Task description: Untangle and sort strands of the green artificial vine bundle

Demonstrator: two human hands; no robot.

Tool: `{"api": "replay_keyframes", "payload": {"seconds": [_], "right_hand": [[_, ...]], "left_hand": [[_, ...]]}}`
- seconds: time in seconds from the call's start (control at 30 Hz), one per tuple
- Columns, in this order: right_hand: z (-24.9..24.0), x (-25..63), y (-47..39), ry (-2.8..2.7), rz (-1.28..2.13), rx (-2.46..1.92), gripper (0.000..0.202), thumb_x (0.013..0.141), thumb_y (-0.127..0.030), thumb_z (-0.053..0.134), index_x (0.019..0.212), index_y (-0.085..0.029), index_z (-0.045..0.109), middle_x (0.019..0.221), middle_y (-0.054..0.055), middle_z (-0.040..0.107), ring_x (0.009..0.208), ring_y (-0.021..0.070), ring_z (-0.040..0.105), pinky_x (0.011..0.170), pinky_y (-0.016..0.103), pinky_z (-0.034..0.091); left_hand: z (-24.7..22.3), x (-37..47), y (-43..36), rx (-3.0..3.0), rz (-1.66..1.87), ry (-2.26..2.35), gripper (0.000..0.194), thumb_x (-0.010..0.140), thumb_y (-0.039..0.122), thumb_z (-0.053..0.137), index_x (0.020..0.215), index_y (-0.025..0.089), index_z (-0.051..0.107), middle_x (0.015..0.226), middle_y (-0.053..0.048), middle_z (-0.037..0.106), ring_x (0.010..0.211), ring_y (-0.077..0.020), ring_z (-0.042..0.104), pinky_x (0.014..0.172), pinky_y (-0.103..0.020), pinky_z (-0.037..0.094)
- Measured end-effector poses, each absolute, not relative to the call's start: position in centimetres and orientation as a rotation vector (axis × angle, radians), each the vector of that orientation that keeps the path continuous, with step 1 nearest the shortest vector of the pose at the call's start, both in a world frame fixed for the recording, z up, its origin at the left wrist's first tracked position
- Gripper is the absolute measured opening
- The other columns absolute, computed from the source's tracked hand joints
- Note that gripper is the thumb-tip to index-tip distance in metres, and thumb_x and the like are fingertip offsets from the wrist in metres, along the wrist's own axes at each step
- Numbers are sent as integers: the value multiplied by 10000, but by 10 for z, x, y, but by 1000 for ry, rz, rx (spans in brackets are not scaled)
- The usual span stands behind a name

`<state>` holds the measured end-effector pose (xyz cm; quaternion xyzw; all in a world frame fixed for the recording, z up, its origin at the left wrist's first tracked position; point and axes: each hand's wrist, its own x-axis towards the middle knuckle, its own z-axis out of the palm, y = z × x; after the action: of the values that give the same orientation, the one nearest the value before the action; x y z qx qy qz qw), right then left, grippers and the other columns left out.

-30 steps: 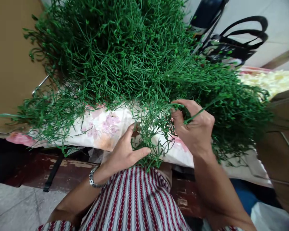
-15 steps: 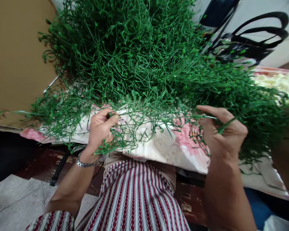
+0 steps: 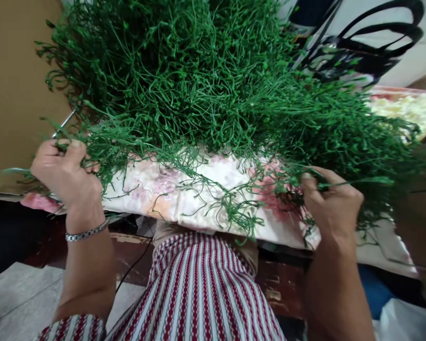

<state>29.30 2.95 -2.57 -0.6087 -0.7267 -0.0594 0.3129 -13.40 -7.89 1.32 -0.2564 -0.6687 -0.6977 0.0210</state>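
A large tangled heap of green artificial sprigs (image 3: 199,90), thin and branching with small buds, fills the work surface in front of me. At its left edge, my left hand (image 3: 69,175) is closed on green sprigs, close to a thin metal rod (image 3: 64,123). On the right, my right hand (image 3: 332,203) pinches a green stem (image 3: 371,181) between thumb and forefinger; the stem's tail sticks out past the hand. Between the hands, a few loose sprigs (image 3: 239,210) trail over the flowered cloth (image 3: 195,208). The tips of my left fingers are partly hidden among the greenery.
A brown cardboard panel (image 3: 14,76) stands at the left. Back right are a dark bag with black handles (image 3: 383,42) and a tray of pale yellow pieces (image 3: 417,111). At lower right lies a white plastic bag (image 3: 408,322).
My left hand has moved from the middle of the cloth out to the left edge of the heap. My right hand stays nearly in place with its stem.
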Motion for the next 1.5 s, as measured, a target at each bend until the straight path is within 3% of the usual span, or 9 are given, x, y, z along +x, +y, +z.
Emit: {"api": "replay_keyframes", "payload": {"seconds": [0.13, 0.23, 0.33, 0.43, 0.63, 0.87, 1.0, 1.17, 1.5], "right_hand": [[-18, 278, 22, -2064, -94, -1575, 307, 838, -358, 492, 1100, -235, 595, 936, 61, 653, 860, 237, 613, 751, 364, 495], [-10, 280, 20, -2217, -56, -1644, 490, 780, -418, 580, 1221, -213, 517, 1117, 120, 607, 1007, 286, 571, 812, 405, 486], [-1, 287, 17, -2319, 73, -1592, 606, 750, -405, 628, 1288, -189, 453, 1135, 140, 599, 1010, 257, 573, 790, 358, 492], [7, 285, 10, -2349, 227, -1388, 442, 804, -311, 584, 1222, -185, 514, 1038, 100, 634, 887, 173, 604, 757, 286, 487], [13, 264, -1, -2438, 268, -1229, 335, 853, -315, 507, 1157, -185, 566, 1048, 78, 611, 880, 167, 584, 605, 243, 471], [28, 232, 12, -2446, -475, -1406, 262, 867, -345, 452, 960, -200, 648, 828, 103, 546, 830, 242, 463, 691, 355, 340], [14, 205, 42, -2744, -394, -1145, 196, 838, -165, 450, 877, -194, 640, 852, 93, 548, 839, 219, 404, 682, 332, 276], [-13, 193, 67, -3013, -93, -865, 160, 755, -122, 521, 861, -183, 624, 932, 68, 581, 837, 188, 410, 681, 297, 285], [33, 267, 47, -2334, -357, -1118, 130, 790, -128, 444, 831, -159, 563, 747, 37, 583, 666, 125, 517, 614, 240, 384]], "left_hand": [[7, -147, -84, -828, -1898, -2019, 60, 716, 198, 569, 766, 180, 541, 625, 48, 440, 479, -38, 388, 462, -295, 354], [-6, -150, -85, -1159, -1657, -2251, 421, 651, 196, 648, 1059, 252, 564, 649, 42, 504, 544, -96, 487, 502, -291, 402], [-14, -132, -90, -1366, -1324, -2297, 602, 628, 183, 665, 1209, 192, 506, 889, -39, 583, 805, -197, 579, 663, -357, 472], [-14, -95, -95, -1461, -953, -2171, 586, 717, 260, 623, 1272, 191, 447, 1258, -118, 443, 1150, -330, 442, 874, -491, 395], [-11, -15, -74, -2021, -556, -1732, 358, 777, 190, 528, 1134, 201, 551, 1132, -111, 570, 974, -283, 510, 816, -461, 361], [-22, 8, -22, -2632, -14, -1546, 354, 750, 64, 437, 1066, 183, 543, 1276, -73, 492, 820, -195, 538, 752, -374, 391], [-28, 5, -13, -2689, 50, -1464, 205, 774, 120, 444, 917, 189, 574, 1209, -62, 530, 818, -212, 543, 764, -401, 392], [-26, -1, -23, -2669, 27, -1442, 182, 770, 112, 458, 886, 184, 581, 1182, -61, 553, 876, -218, 537, 815, -405, 382], [-30, -59, -56, -2440, 13, -1684, 247, 745, 65, 429, 864, 177, 615, 1165, -74, 599, 818, -258, 555, 789, -469, 371]]}}
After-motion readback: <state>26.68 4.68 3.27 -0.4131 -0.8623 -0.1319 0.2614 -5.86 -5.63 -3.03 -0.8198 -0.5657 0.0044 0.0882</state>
